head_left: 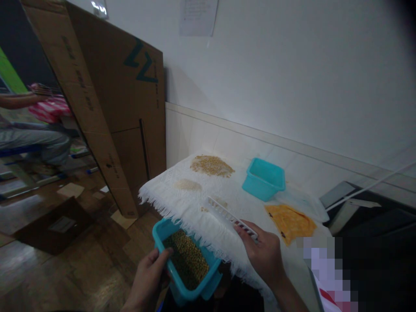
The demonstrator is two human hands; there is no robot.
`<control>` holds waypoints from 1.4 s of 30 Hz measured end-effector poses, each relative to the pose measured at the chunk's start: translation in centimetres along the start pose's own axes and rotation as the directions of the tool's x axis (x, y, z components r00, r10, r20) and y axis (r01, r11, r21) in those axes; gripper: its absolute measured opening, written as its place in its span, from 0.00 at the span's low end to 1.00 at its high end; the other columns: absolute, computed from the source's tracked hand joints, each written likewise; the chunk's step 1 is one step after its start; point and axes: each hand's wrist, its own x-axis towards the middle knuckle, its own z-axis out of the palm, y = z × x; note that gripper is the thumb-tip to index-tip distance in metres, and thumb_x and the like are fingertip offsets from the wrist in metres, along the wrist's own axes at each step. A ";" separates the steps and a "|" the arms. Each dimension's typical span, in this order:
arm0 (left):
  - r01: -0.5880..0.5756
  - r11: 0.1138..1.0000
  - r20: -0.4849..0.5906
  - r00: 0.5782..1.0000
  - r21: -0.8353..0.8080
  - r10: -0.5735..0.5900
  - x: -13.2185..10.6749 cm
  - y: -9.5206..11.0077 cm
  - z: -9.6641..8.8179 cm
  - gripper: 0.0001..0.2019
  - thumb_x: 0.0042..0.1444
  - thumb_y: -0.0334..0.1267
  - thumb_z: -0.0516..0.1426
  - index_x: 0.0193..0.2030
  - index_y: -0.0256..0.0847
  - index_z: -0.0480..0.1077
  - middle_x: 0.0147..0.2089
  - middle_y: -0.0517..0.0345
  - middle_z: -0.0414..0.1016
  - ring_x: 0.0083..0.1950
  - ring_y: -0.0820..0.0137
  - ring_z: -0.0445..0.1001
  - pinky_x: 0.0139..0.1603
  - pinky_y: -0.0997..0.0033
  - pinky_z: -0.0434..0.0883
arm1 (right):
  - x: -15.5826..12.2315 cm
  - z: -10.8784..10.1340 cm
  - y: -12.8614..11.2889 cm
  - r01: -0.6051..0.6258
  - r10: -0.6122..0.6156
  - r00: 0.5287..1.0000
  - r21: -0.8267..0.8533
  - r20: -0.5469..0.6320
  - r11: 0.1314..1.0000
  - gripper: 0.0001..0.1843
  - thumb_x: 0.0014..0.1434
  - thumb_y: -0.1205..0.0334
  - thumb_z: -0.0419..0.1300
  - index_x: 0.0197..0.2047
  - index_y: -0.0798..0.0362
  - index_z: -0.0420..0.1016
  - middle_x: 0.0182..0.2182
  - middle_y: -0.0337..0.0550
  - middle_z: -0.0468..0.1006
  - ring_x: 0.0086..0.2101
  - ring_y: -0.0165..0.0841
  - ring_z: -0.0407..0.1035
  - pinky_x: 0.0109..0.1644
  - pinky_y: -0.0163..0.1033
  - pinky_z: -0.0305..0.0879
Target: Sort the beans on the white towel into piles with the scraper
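White wall (292,86) fills much of the view I watch from afar, and below it stands a tabletop (234,190) draped with a fringed white cloth (162,195). Through the head camera I see both hands occupied. My left hand (151,275) grips the left rim of a turquoise tub (195,294), thumb over the edge. That tub sits at the near side of the tabletop, just under the cloth's fringe, which overlaps its far rim from where I look. Inside, yellow beans (191,253) lie on the right and dark green beans (177,262) mostly on the left. My right hand (263,253) is closed on the near end of a white slotted strip (227,214), thumb against its side; the strip slants over the cloth, its far end beside a few loose yellow beans (204,209).

Farther out, I make out a small patch of pale grains (187,185) and, behind it, a wide pile of yellow beans (211,165). To the right stands a second turquoise tub (263,190), with an orange cloth (290,223) lying near it.

Left of the tabletop I have a tall cardboard box (126,108) on the wooden floor (97,268). Beyond it, a seated person (35,138) shows partly, a red-and-white cloth (48,108) by their arm.
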 end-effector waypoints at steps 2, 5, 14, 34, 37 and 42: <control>0.013 1.000 -0.006 1.000 -0.014 -0.013 -0.1 0.2 0.2 0.18 0.38 0.51 0.70 0.21 0.39 0.71 0.16 0.65 0.67 0.18 0.76 0.62 0.20 0.75 0.60 | -0.3 -0.2 0.0 0.007 -0.008 1.000 -0.020 -0.007 1.000 0.16 0.65 0.54 0.58 0.39 0.53 0.84 0.29 0.43 0.85 0.25 0.35 0.80 0.30 0.32 0.75; 0.020 0.999 -0.006 1.000 -0.032 -0.020 -0.2 0.2 0.2 0.18 0.37 0.50 0.70 0.21 0.39 0.71 0.16 0.66 0.66 0.18 0.76 0.61 0.20 0.75 0.61 | -0.4 -0.4 -0.2 0.036 -0.036 0.999 -0.024 -0.011 0.999 0.16 0.65 0.54 0.58 0.38 0.53 0.84 0.30 0.43 0.85 0.25 0.34 0.80 0.32 0.32 0.76; -0.014 1.000 0.024 1.000 -0.005 0.014 0.2 -0.7 -0.6 0.17 0.44 0.50 0.68 0.23 0.38 0.73 0.17 0.66 0.66 0.19 0.77 0.62 0.20 0.77 0.59 | 0.2 -0.2 -0.6 0.045 -0.045 0.999 0.003 0.008 0.999 0.14 0.65 0.56 0.58 0.39 0.53 0.83 0.30 0.44 0.85 0.25 0.34 0.80 0.33 0.32 0.76; -0.028 0.999 -0.045 0.999 0.029 0.030 1.1 0.1 -0.8 0.16 0.43 0.49 0.68 0.23 0.40 0.70 0.17 0.67 0.66 0.18 0.77 0.60 0.18 0.78 0.58 | -1.2 0.0 -4.0 0.209 -0.217 0.973 0.106 0.080 0.972 0.12 0.66 0.63 0.56 0.42 0.50 0.83 0.34 0.38 0.86 0.32 0.31 0.82 0.39 0.29 0.78; -0.037 0.998 -0.049 0.998 0.042 0.039 0.9 0.2 -0.7 0.17 0.43 0.50 0.68 0.23 0.40 0.69 0.16 0.68 0.64 0.16 0.78 0.58 0.18 0.78 0.56 | -0.7 -0.2 -3.4 0.159 -0.161 0.986 0.038 0.046 0.987 0.13 0.67 0.59 0.56 0.41 0.50 0.84 0.35 0.40 0.86 0.33 0.33 0.82 0.39 0.31 0.78; -0.021 0.999 -0.041 0.999 0.034 0.022 0.9 0.0 -0.7 0.17 0.43 0.50 0.67 0.22 0.41 0.69 0.15 0.67 0.64 0.16 0.77 0.58 0.17 0.76 0.55 | 1.3 0.5 -0.4 0.036 -0.047 0.994 -0.104 -0.096 0.994 0.19 0.67 0.52 0.55 0.39 0.53 0.84 0.31 0.46 0.86 0.26 0.36 0.81 0.34 0.34 0.77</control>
